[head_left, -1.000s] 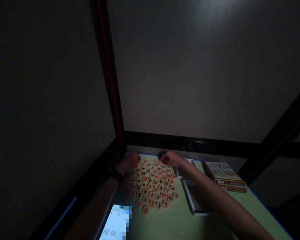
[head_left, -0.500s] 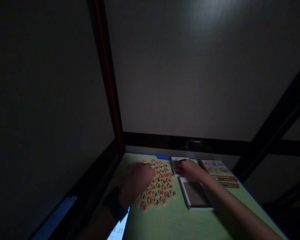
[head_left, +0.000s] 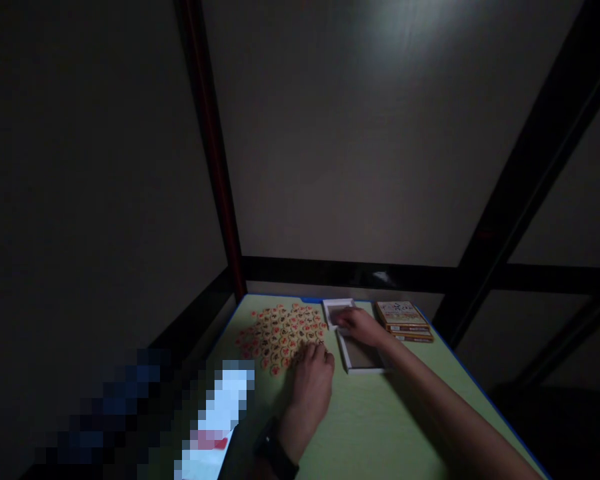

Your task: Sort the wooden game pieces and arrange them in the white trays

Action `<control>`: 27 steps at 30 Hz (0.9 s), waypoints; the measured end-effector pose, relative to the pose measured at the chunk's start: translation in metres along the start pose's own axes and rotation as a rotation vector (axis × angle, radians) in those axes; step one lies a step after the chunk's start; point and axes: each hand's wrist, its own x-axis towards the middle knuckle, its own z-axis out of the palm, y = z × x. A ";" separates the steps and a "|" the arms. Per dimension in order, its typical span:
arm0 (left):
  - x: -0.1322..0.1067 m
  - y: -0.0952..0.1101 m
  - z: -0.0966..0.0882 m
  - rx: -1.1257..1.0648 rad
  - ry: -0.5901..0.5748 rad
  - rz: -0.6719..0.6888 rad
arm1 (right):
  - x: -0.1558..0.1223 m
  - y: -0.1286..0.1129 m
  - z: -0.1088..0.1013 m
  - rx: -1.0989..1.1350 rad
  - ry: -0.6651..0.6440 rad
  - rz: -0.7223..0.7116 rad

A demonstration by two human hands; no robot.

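Many round wooden xiangqi pieces [head_left: 283, 333] with red and black characters lie in a flat cluster on the table. My left hand [head_left: 314, 380], a dark watch on its wrist, reaches to the cluster's near right edge. Its fingers are curled down around a xiangqi piece there. Farther right, my right hand [head_left: 357, 325] hovers over the place where two shallow white-rimmed trays meet. Its fingers are drawn together above the far tray [head_left: 325, 313], and what they hold is hidden. Below its wrist sits the near tray [head_left: 349, 370], with a brown inside.
A small stack of flat boxes [head_left: 404, 319] stands at the table's back right. At the left front, a bright screen [head_left: 225, 407] is blurred into blocks. The green table [head_left: 360, 427] has blue edges and stands near a wall with dark beams.
My left hand has moved from above the left of the pieces to their near right edge, uncovering the left ones. My right hand stays by the far tray. The whole view has shifted slightly.
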 end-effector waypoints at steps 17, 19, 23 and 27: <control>0.002 -0.014 -0.003 0.015 0.038 0.033 | -0.102 -0.028 0.021 -0.099 0.144 0.411; 0.001 -0.016 -0.004 0.000 0.044 0.032 | -0.103 -0.034 0.017 -0.088 0.104 0.368; -0.001 -0.020 -0.002 -0.039 0.070 0.028 | -0.110 -0.038 0.006 -0.034 0.003 0.310; -0.005 -0.027 -0.003 -0.088 0.165 0.000 | -0.114 -0.035 0.002 0.027 -0.021 0.288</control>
